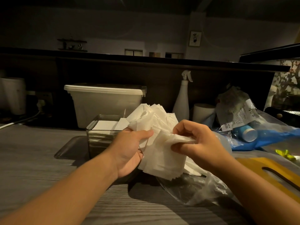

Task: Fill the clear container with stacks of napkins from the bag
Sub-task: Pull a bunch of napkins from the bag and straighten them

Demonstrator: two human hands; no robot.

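A loose, fanned stack of white napkins (155,143) hangs in mid-air over the grey counter. My left hand (129,151) grips its left side, thumb on top. My right hand (196,140) pinches the stack's right edge between thumb and curled fingers. Just behind and to the left stands the clear container (97,137), with white napkins lying inside near its top. Under my right hand lies the crumpled clear plastic bag (194,190), with a few napkins showing at its mouth.
A lidded translucent tub (105,101) stands behind the container. A white spray bottle (181,96), a paper roll (203,111), a blue bottle (246,133) and plastic packaging crowd the right. A yellow board (276,174) lies at the front right. A cable (19,120) runs at left.
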